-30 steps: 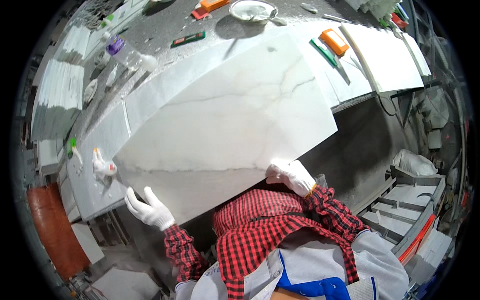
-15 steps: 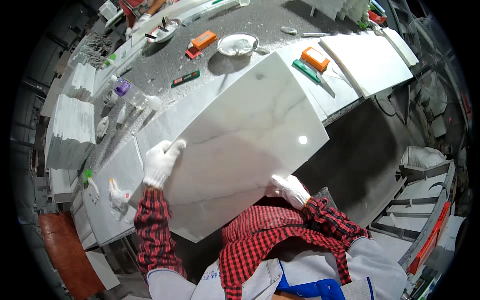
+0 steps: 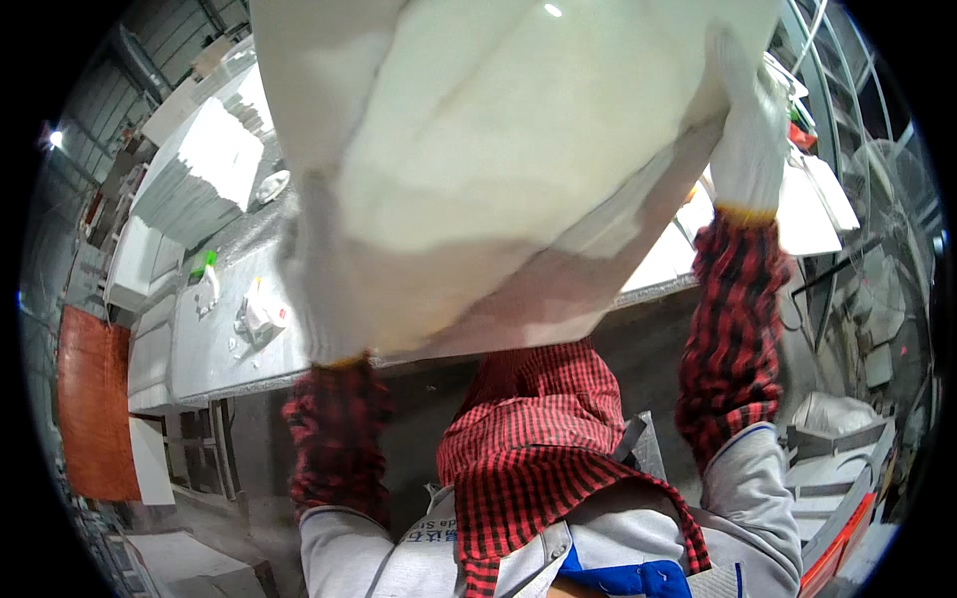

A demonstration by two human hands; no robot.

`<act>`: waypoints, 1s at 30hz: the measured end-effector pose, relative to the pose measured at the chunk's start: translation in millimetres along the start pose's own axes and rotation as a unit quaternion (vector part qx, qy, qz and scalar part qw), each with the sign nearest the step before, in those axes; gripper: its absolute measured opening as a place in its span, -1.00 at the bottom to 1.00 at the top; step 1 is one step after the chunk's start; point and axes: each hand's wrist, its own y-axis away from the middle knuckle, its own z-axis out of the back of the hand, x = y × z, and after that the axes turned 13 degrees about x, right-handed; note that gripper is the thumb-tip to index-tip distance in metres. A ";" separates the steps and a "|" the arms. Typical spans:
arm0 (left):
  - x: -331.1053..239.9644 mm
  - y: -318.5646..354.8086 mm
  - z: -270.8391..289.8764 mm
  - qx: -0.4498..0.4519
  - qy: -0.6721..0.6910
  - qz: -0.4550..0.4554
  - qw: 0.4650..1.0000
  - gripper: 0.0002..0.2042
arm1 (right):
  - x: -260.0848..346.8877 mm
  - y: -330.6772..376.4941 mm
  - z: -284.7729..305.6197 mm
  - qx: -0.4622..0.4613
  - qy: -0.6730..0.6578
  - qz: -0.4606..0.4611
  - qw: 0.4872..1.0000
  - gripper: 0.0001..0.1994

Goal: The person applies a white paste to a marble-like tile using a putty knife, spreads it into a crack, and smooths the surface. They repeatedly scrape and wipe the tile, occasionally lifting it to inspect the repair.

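A large, glossy white marble slab (image 3: 518, 159) with grey veins is raised in front of me and fills the upper middle of the view. My left hand (image 3: 329, 289), in a white knit glove and smeared by motion, grips its left edge. On its right edge, my right hand (image 3: 750, 140) is closed, in a matching glove with a yellow cuff. Both forearms wear red and black checked sleeves. The slab's top runs out of the picture, and most of the worktable behind is hidden by it.
The worktable (image 3: 219, 339) carries a crumpled plastic bag (image 3: 261, 311) and a small green-tipped item (image 3: 204, 267). Stacked white slabs (image 3: 204, 169) stand at the far left. A reddish-brown board (image 3: 95, 404) hangs low on the left. On the right are a metal rack (image 3: 847, 468) and more white slabs (image 3: 812, 204).
The slab has been lifted off the table and tilted up toward me. My right hand has moved from the near edge up to the right edge; the left stays on the left side.
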 end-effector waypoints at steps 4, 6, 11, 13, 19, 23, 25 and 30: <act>28.6 65.5 -43.0 0.010 0.199 0.068 0.978 -0.49 | 38.1 -104.1 -32.2 0.045 -0.122 -0.050 0.990 -0.78; 45.4 96.6 -63.0 0.040 0.244 0.140 0.959 -0.60 | 31.9 -106.4 -66.1 0.107 0.036 0.163 0.980 -0.80; 103.4 152.1 -127.0 0.224 0.296 0.411 0.833 -0.69 | 20.7 -62.5 -92.7 0.386 -0.126 -0.109 0.907 -0.57; 157.3 180.8 -117.2 0.150 0.362 0.438 0.809 -0.63 | 30.9 -27.3 -154.4 0.444 -0.140 -0.146 0.873 -0.71; 171.7 201.5 -109.4 0.109 0.456 0.524 0.711 -0.26 | 7.9 37.9 -222.7 0.551 -0.194 -0.232 0.778 -0.70; 183.7 203.6 -110.4 0.070 0.473 0.584 0.656 -0.15 | -6.9 67.5 -265.2 0.579 -0.202 -0.220 0.759 -0.68; 173.4 195.7 -109.0 0.064 0.503 0.577 0.640 -0.03 | -14.2 80.9 -289.4 0.594 -0.209 -0.230 0.742 -0.66; 183.8 194.5 -112.5 0.021 0.544 0.598 0.588 0.03 | 1.1 90.0 -310.6 0.626 -0.192 -0.208 0.726 -0.63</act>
